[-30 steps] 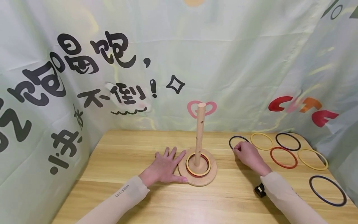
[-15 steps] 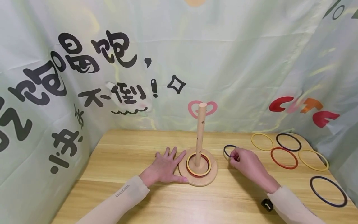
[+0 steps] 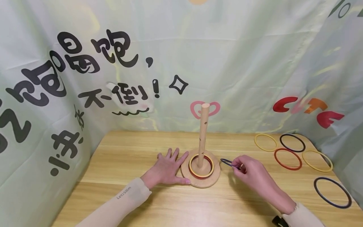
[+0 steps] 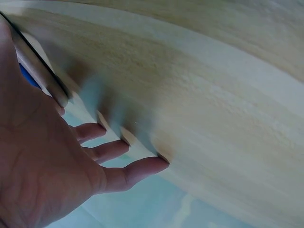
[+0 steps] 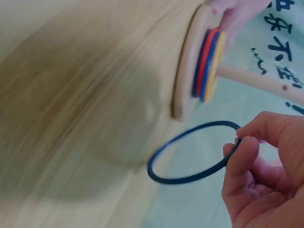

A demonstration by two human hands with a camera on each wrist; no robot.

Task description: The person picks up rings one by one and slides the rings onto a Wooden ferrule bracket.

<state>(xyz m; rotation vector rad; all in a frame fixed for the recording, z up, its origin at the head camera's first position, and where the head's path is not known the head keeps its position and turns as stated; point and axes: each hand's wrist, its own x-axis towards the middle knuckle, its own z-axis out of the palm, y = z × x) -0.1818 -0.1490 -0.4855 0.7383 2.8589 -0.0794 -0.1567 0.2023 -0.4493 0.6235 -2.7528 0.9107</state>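
Note:
A wooden peg (image 3: 202, 135) rises from a round wooden base (image 3: 208, 182) on the table. Several stacked rings circle its foot, with a yellow ring (image 3: 212, 171) on top; the right wrist view shows blue and red ones beneath. My left hand (image 3: 165, 170) rests with spread fingers against the left edge of the base. To the right of the base, my right hand (image 3: 252, 170) pinches a dark blue ring (image 5: 190, 179) by its edge between thumb and forefinger. This ring is held tilted above the table, close to the base's right edge.
At the right of the table lie a yellow ring (image 3: 256, 145), a dark blue ring (image 3: 283, 145), a red ring (image 3: 286, 168), another yellow ring (image 3: 314, 170) and a nearer blue ring (image 3: 326, 200). A printed curtain (image 3: 241, 78) hangs behind the table (image 3: 127, 142).
My right hand has picked the dark blue ring up from the back of the table and brought it nearer and left, toward the base. The left hand has stayed in place.

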